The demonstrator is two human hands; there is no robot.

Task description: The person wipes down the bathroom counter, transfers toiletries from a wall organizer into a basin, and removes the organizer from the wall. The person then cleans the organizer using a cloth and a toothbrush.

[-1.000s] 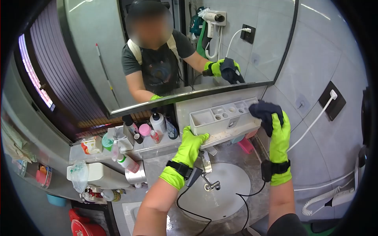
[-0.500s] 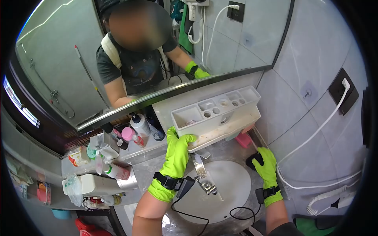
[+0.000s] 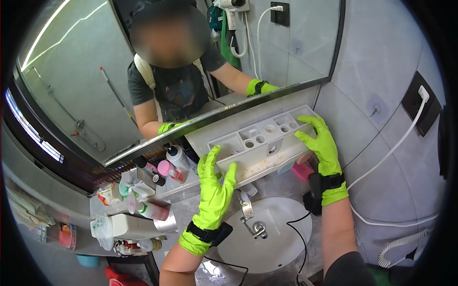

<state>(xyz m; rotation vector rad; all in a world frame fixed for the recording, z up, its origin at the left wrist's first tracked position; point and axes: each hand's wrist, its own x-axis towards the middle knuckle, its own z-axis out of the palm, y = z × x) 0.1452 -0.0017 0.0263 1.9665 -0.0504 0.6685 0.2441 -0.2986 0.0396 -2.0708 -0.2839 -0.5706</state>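
Observation:
A white toothbrush holder (image 3: 281, 145) with several compartments and round holes sits against the wall beneath the mirror. Brownish stains mark its lower front ledge. My left hand (image 3: 213, 190), in a bright green glove, is at the holder's left end, fingers and thumb spread apart. At the opposite end, my right hand (image 3: 325, 148), gloved alike, has its fingers over the top corner and its thumb at the front. Below the holder is the white sink (image 3: 267, 238) with a metal faucet (image 3: 248, 212). A pink object (image 3: 301, 170) lies under the holder's right side.
Bottles, including a white one (image 3: 177, 157) and a pink-labelled one (image 3: 155, 211), crowd the counter at left. A white cable (image 3: 386, 168) hangs from the wall socket (image 3: 421, 104) at right. The mirror (image 3: 267, 57) spans the wall above. Black cords trail from both wrists.
My right hand has risen from a black object beside the sink to the holder's right end. My left hand's fingers have spread at the left end.

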